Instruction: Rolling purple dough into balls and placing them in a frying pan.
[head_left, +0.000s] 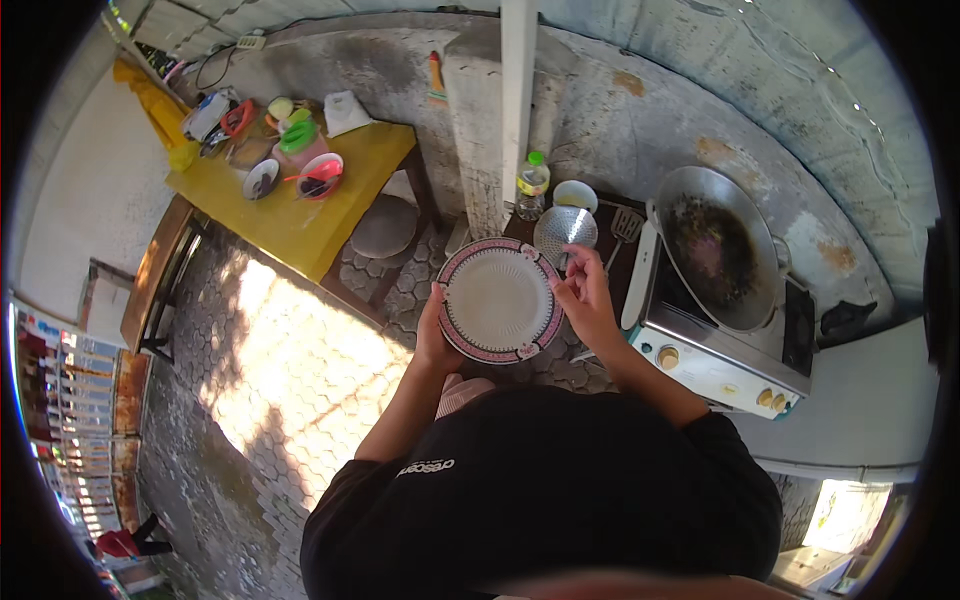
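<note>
A white plate with a pink patterned rim (499, 300) is held level in front of my body. My left hand (436, 330) grips its left edge. My right hand (585, 300) has its thumb on the plate's right edge, its other fingers bent near a perforated metal skimmer (566, 231). Just beyond the skimmer are a pale bowl (576, 196) and a clear plastic bottle with a green cap (532, 184). A slotted metal turner (625, 225) lies to the right of them. No food shows on the plate.
A large wok (712, 247) with dark oil and something in it sits on a gas stove (709, 364) at the right. At the left stands a yellow-topped table (300, 232) with bowls and a green-lidded pitcher (300, 141). A round stool (385, 226) is beside it, a wooden bench (154, 277) further left.
</note>
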